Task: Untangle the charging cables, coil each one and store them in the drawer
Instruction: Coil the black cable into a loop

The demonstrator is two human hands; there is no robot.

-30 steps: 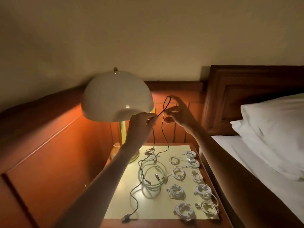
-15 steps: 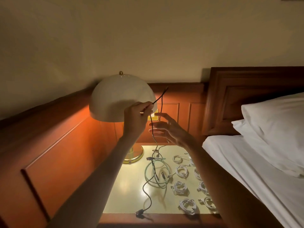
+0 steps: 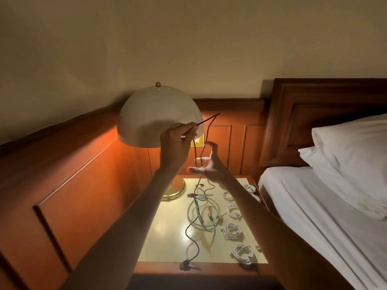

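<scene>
Left hand (image 3: pixel 177 143) round cable (image 3: pixel 208 119) (right (image 3: pixel 211 166) splayed)

a lit dome lamp (image 3: pixel 159 118) glows on the nightstand (image 3: pixel 167 237) beside wood-panelled walls (image 3: pixel 69 195), a headboard (image 3: pixel 314 114) and white pillows (image 3: pixel 351 155).

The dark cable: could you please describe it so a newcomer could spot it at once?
Find the nightstand under the lamp. From its front edge the dark cable climbs to the left hand. Unlike the white coils beside it, it is dark and lifted.
</scene>
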